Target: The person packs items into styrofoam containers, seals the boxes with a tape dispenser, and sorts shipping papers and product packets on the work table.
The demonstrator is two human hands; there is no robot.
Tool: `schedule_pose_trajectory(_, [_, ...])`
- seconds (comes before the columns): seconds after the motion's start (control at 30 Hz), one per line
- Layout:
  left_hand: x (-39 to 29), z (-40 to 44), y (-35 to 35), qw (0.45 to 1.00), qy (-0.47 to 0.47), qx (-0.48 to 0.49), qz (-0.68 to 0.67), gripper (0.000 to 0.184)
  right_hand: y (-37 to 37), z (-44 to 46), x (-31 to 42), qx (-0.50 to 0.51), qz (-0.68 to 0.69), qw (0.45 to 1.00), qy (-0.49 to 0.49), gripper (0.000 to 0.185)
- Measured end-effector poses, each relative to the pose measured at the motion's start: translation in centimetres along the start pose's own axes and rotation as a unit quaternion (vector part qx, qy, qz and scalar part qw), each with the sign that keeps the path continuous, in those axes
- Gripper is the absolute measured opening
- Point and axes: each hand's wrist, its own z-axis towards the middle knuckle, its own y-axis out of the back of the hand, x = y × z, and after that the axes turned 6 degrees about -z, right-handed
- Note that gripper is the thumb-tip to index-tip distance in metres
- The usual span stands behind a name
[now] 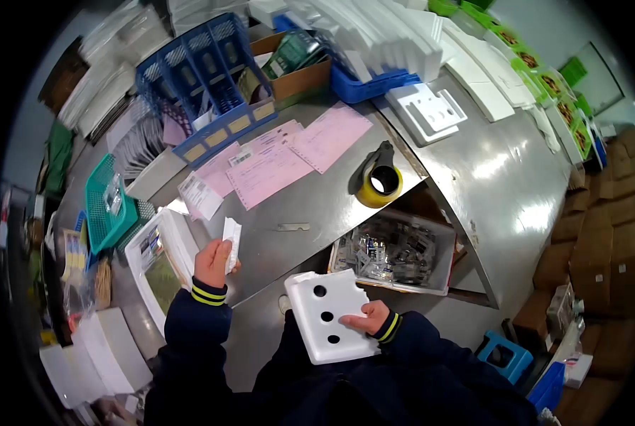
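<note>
My left hand (pixel 214 263) is closed around a narrow white foam strip (pixel 232 240), held up over the steel table (pixel 275 248). In front of my body, my right hand (pixel 366 318) grips a white foam board (pixel 316 334) by its right side, thumb on top. Three round dark holes run down the board, and its upper right edge is ragged and broken. Beyond the strip, a small flat metallic piece (pixel 292 227) lies on the table. A tape dispenser (pixel 380 179) with yellow tape stands near the table's corner.
An open drawer-like box (pixel 438 273) of small clear parts sits below the table edge. Pink printed sheets (pixel 269 172) lie before a blue divided rack (pixel 197 85). Foam pieces (pixel 425 110) rest on the right table; a white tray (pixel 140 259) is at left.
</note>
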Motion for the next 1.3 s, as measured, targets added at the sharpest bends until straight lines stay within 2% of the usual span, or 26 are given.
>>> schedule_pose_trajectory(0.13, [5.3, -4.2, -1.0, 0.990, 0.039, 0.028, -0.129, 0.018, -1.0, 1.5, 1.4, -0.028, 0.034, 0.999, 0.029, 0.034])
schedule_pose_trajectory(0.17, [6.0, -6.0, -1.9, 0.996, -0.004, 0.032, -0.083, 0.021, -1.7, 2.4, 1.3, -0.010, -0.005, 1.000, 0.020, 0.034])
schedule_pose_trajectory(0.2, [6.9, -7.9, -2.5, 0.991, -0.014, 0.021, -0.129, 0.027, -2.4, 3.3, 1.3, 0.010, -0.047, 0.999, 0.011, 0.034])
schedule_pose_trajectory(0.27, [6.9, -10.6, -3.8, 0.977, -0.002, -0.113, -0.180, 0.038, -4.4, 2.9, 5.8, 0.057, -0.151, 0.987, 0.005, 0.034])
schedule_pose_trajectory(0.33, [7.2, -12.6, -3.1, 0.953, 0.005, -0.237, -0.190, 0.038, -7.9, 3.8, 4.1, 0.078, -0.098, 0.987, 0.099, 0.030])
schedule_pose_trajectory(0.37, [8.3, -13.7, -2.4, 0.950, -0.008, -0.273, -0.152, 0.037, -8.5, 4.1, 3.5, 0.105, -0.174, 0.973, 0.109, 0.023])
schedule_pose_trajectory(0.4, [9.4, -14.8, -1.4, 0.943, -0.020, -0.311, -0.114, 0.036, -9.2, 4.3, 2.5, 0.117, -0.276, 0.953, 0.043, 0.023])
schedule_pose_trajectory(0.43, [8.7, -16.3, -0.5, 0.933, -0.014, -0.344, -0.101, 0.034, -10.5, 4.6, 3.1, 0.145, -0.265, 0.941, 0.156, 0.024])
schedule_pose_trajectory(0.47, [7.8, -17.7, 0.5, 0.931, -0.056, -0.361, 0.006, 0.034, -12.1, 4.3, 4.1, 0.173, -0.239, 0.919, 0.261, 0.025])
schedule_pose_trajectory(0.5, [7.6, -19.1, 1.6, 0.929, -0.013, -0.366, 0.047, 0.034, -13.2, 3.8, 5.6, 0.217, -0.215, 0.935, 0.178, 0.024])
schedule_pose_trajectory(0.53, [7.9, -20.5, 2.1, 0.923, 0.009, -0.384, -0.001, 0.036, -14.3, 3.4, 6.7, 0.253, -0.197, 0.943, 0.092, 0.023])
schedule_pose_trajectory(0.6, [8.7, -24.0, 4.2, 0.930, -0.003, -0.366, -0.042, 0.036, -16.9, 3.8, 7.3, 0.326, -0.161, 0.920, 0.145, 0.022])
schedule_pose_trajectory(0.73, [9.0, -31.6, 9.2, 0.915, -0.072, -0.350, -0.185, 0.037, -24.3, 5.6, 8.2, 0.445, -0.229, 0.855, 0.135, 0.028])
schedule_pose_trajectory(0.8, [10.7, -34.7, 12.4, 0.890, -0.092, -0.368, -0.255, 0.036, -29.9, 5.9, 8.1, 0.499, -0.181, 0.842, 0.095, 0.033])
schedule_pose_trajectory(0.83, [11.2, -36.7, 14.2, 0.879, -0.077, -0.375, -0.284, 0.036, -32.4, 5.9, 6.9, 0.499, -0.180, 0.837, 0.133, 0.037])
schedule_pose_trajectory(0.87, [12.4, -38.4, 16.1, 0.858, -0.143, -0.380, -0.315, 0.034, -35.2, 6.7, 4.9, 0.521, -0.150, 0.828, 0.145, 0.039])
schedule_pose_trajectory(0.93, [14.6, -43.3, 19.9, 0.782, -0.120, -0.297, -0.534, 0.032, -39.5, 8.2, 1.4, 0.510, -0.082, 0.855, 0.055, 0.040])
schedule_pose_trajectory(1.0, [16.4, -47.6, 24.7, 0.753, -0.100, -0.372, -0.533, 0.027, -42.6, 9.1, -1.7, 0.488, -0.095, 0.866, 0.051, 0.042])
schedule_pose_trajectory(1.07, [22.5, -51.4, 30.6, 0.715, -0.069, -0.539, -0.439, 0.021, -46.2, 8.6, -3.5, 0.456, -0.181, 0.868, 0.079, 0.039])
schedule_pose_trajectory(1.1, [25.3, -53.5, 34.7, 0.671, -0.099, -0.586, -0.445, 0.020, -49.4, 6.2, -2.0, 0.440, -0.171, 0.881, 0.020, 0.031])
schedule_pose_trajectory(1.13, [29.4, -56.3, 39.4, 0.711, -0.109, -0.585, -0.374, 0.019, -50.8, 5.7, -2.9, 0.447, -0.182, 0.872, 0.084, 0.024])
schedule_pose_trajectory(1.17, [32.4, -58.0, 44.2, 0.651, -0.086, -0.679, -0.328, 0.026, -51.2, 6.6, -4.8, 0.461, -0.208, 0.861, 0.054, 0.023])
schedule_pose_trajectory(1.2, [37.3, -60.3, 49.7, 0.658, 0.071, -0.738, -0.128, 0.038, -50.9, 7.3, -6.3, 0.472, -0.236, 0.849, 0.020, 0.022])
schedule_pose_trajectory(1.23, [41.4, -62.1, 53.7, 0.641, 0.118, -0.756, -0.060, 0.043, -53.3, 5.1, -4.7, 0.428, -0.221, 0.876, -0.029, 0.020])
schedule_pose_trajectory(1.27, [44.7, -63.8, 57.1, 0.613, 0.157, -0.774, -0.013, 0.048, -54.1, 5.0, -5.1, 0.429, -0.243, 0.870, 0.012, 0.022])
schedule_pose_trajectory(1.3, [48.2, -64.7, 59.8, 0.578, 0.190, -0.793, 0.014, 0.053, -55.3, 4.4, -4.5, 0.400, -0.262, 0.878, -0.015, 0.022])
